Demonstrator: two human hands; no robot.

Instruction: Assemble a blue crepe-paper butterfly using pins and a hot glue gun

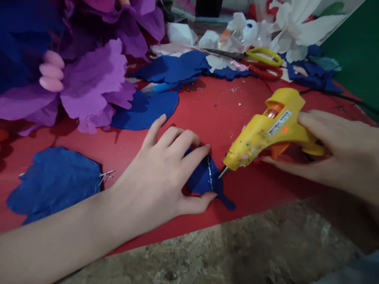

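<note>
We see one deep blue piece (pixel 199 179), a shiny clear line across it, lying on the red surface (pixel 207 102) under our half-curled left hand (pixel 170 161), thumb and fingers holding it; our right hand (pixel 328 146) grips one yellow glue gun (pixel 263 134), its nozzle at the piece's right side; beyond, we count three pink ovals (pixel 51 71)

Observed: red-topped bench (pixel 204 98) across mid-frame; mottled grey-brown floor (pixel 183 258) at bottom of frame; green surface (pixel 355 59), wall or panel unclear, at upper right; dim, uneven light.
</note>
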